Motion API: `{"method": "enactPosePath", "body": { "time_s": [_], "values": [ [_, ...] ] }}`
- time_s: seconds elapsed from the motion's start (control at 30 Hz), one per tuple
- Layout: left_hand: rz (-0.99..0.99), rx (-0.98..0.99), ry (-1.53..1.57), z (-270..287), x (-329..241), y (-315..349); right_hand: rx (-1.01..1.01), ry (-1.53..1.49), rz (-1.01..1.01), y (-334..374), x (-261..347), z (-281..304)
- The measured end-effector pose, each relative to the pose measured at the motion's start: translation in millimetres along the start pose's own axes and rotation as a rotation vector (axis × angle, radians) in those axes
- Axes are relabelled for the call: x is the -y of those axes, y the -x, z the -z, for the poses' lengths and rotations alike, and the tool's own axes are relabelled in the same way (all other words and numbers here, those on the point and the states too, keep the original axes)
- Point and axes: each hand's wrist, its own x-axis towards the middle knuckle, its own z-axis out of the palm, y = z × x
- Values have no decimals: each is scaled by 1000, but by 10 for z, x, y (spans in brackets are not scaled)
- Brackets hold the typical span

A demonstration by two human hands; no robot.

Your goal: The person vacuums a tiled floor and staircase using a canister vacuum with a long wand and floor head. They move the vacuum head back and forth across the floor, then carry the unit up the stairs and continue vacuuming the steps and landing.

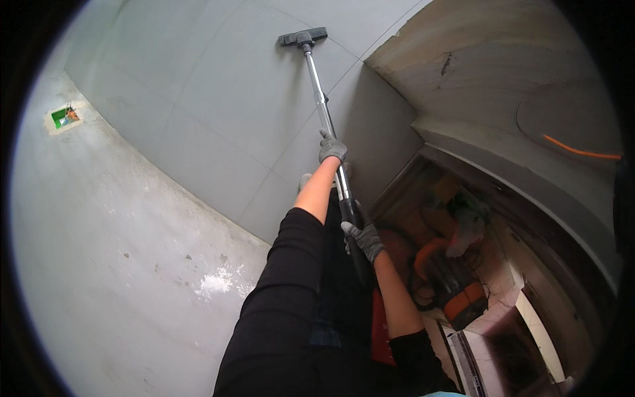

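left grip (333,147) curled round the metal tube (314,74) of the vacuum wand (321,100), right grip (363,239) round its black handle (350,210); wand slants out over grey floor tiles (245,112). a slack hold on smooth metal could let the floor head (303,37) twist.

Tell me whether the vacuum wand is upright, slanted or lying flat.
Slanted: the wand runs from the right grip, through the left grip, out to the wide dark floor head farther ahead over the gray tiles.

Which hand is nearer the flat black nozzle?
Left hand, grey-gloved, grips the silver metal tube behind the nozzle; grey-gloved right hand grips the black handle farther back.
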Motion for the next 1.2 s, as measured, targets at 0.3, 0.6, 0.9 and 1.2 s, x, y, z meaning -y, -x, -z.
{"method": "enactPosePath", "body": {
  "time_s": [0.3, 0.6, 0.9, 1.2],
  "values": [
    [214, 96, 247, -1334, 1532, 2305, -51, 228, -163, 2103, -1000, 411],
    [102, 35, 489, -1151, 1438, 2084, -18, 262, 20, 2106, -527, 284],
    [167, -121, 118, 867, 1076, 124, 143, 364, 56, -201, 292, -837],
    [271, 220, 388, -1841, 1822, 2093, 51, 817, -139, 1596, -964, 1001]
  ]
}}
